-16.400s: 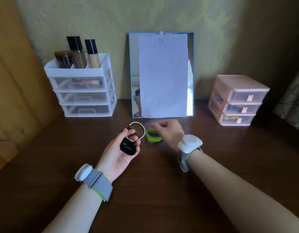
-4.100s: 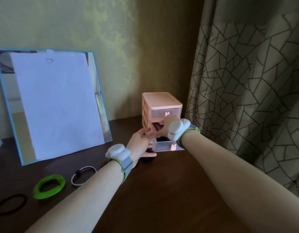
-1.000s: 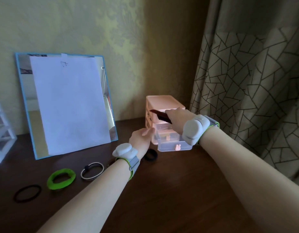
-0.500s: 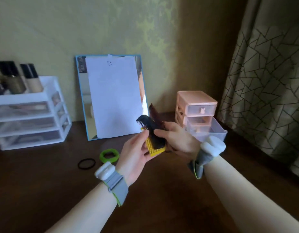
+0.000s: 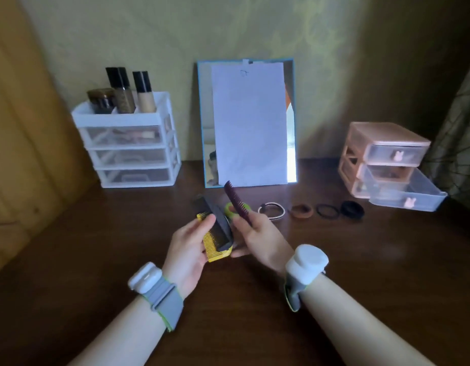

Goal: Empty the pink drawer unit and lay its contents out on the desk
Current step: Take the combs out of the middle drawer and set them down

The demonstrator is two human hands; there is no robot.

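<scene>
Left hand [image 5: 187, 250] grip closed on yellow comb [image 5: 211, 240] and black comb [image 5: 218, 223]; right hand [image 5: 263, 240] grip pinches maroon comb [image 5: 236, 202].

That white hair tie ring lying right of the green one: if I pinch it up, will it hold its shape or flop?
The white hair tie is a thin loop lying flat on the desk, so it probably sags when lifted by one side. It looks very light for its size. Lying flat, it seems unlikely to roll, though a push would likely slide it toward the brown tie beside it.
</scene>
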